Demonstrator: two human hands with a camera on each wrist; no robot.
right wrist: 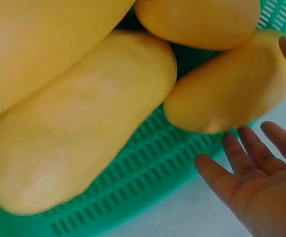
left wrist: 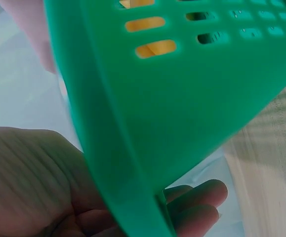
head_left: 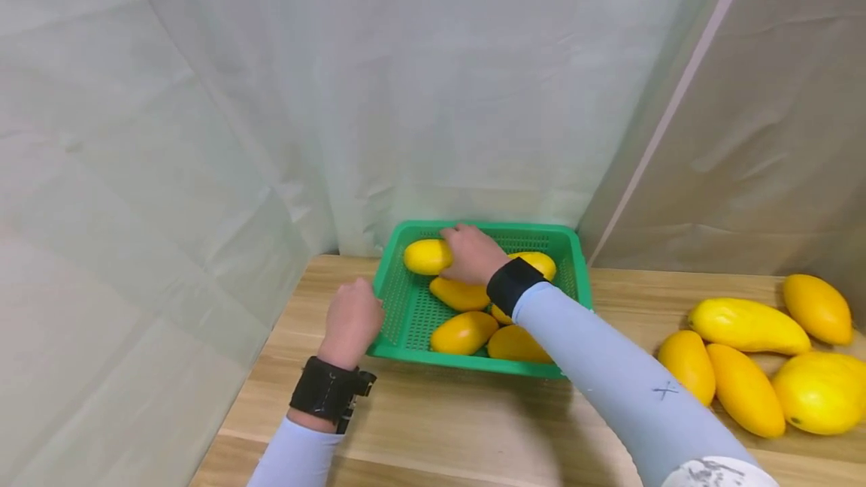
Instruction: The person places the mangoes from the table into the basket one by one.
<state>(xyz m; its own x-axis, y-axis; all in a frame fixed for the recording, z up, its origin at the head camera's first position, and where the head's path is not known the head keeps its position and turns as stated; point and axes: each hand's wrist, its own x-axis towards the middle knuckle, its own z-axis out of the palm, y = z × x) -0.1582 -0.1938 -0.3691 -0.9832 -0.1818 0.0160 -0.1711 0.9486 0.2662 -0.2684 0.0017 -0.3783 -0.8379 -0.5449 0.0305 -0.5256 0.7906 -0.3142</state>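
Observation:
A green plastic basket [head_left: 473, 361] with slotted walls stands on the wooden table against the curtain. Several yellow and orange mangoes [head_left: 463, 333] lie inside it. My left hand [head_left: 353, 322] grips the basket's left rim, its fingers curled under the edge in the left wrist view. Over the far side of the basket, my right hand [head_left: 471, 254] is beside a yellow mango [head_left: 426, 256] at the far left corner. In the right wrist view its fingers [right wrist: 217, 175] are spread and fairly straight, with the tips close to that mango; firm contact cannot be made out.
More yellow fruits [head_left: 747, 389] lie in a group on the table at the right, some long, some rounder. Pale sheeting [head_left: 473, 96] hangs right behind the basket and along the left side. The wooden table [head_left: 433, 427] extends in front of the basket.

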